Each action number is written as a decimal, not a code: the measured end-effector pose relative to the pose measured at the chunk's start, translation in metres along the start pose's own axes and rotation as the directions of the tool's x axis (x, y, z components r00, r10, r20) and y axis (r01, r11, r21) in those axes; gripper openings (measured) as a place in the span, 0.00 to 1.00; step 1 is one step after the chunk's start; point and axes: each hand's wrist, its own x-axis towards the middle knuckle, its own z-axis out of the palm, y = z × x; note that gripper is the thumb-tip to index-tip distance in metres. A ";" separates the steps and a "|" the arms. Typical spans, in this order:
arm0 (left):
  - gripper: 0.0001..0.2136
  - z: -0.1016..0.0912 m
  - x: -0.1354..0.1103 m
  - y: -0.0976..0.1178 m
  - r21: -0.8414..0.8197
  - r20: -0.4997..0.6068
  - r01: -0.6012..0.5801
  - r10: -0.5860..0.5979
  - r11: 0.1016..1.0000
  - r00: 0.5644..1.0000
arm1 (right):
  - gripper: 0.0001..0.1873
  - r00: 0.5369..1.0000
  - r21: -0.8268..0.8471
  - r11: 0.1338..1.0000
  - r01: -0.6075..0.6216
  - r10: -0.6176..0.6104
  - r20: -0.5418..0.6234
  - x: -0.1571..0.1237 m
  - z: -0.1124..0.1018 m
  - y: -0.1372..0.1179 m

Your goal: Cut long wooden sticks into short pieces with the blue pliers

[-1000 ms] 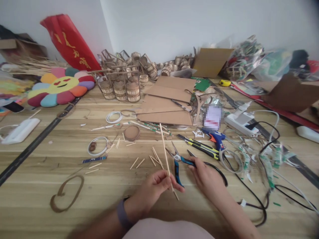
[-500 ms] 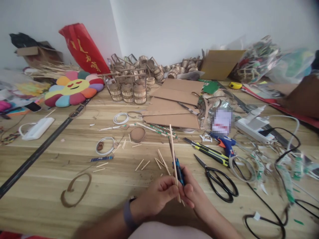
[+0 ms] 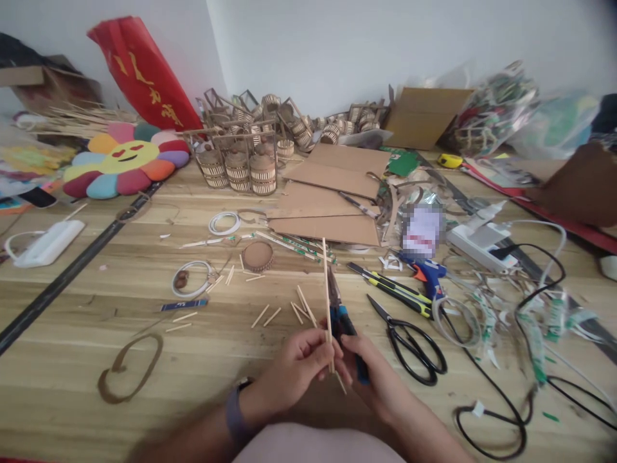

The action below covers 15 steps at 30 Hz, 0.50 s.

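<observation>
Between the thumb and fingers of my left hand (image 3: 308,357) is a thin wooden stick (image 3: 326,289), standing almost upright, with a shorter end showing below the fingers. My right hand (image 3: 373,360) is wrapped round blue-and-black pliers (image 3: 344,315). Their jaws point away from me, just right of the stick; whether they touch it I cannot tell. Short cut stick pieces (image 3: 303,305) lie on the table beyond my hands. A small round brown woven base (image 3: 258,256) rests farther off.
Black-handled scissors (image 3: 417,347), a yellow-black utility knife (image 3: 390,289) and a blue glue gun (image 3: 429,273) lie to the right, near tangled cables and tape scraps. Cardboard sheets (image 3: 328,199) lie ahead. Small woven baskets (image 3: 236,170) stand at the back. A brown strip loop (image 3: 130,370) lies left.
The pliers have turned more into view, their jaws now showing beside the stick. My right hand's grip on the handles has shifted. The whole view has swung slightly right.
</observation>
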 end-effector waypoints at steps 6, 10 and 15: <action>0.16 -0.015 -0.001 0.008 0.064 -0.125 0.086 -0.078 0.994 0.989 | 0.18 0.997 -0.134 0.989 -0.064 0.058 -0.050 -0.024 -0.024 -0.045; 0.15 -0.020 -0.002 0.010 0.090 -0.126 0.112 -0.100 0.990 0.987 | 0.21 0.980 -0.341 0.919 -0.196 0.168 -0.109 -0.046 -0.035 -0.064; 0.16 -0.020 -0.004 0.011 0.094 -0.105 0.145 -0.135 0.985 0.985 | 0.21 0.940 -0.539 0.778 -0.322 0.328 -0.087 -0.057 -0.034 -0.065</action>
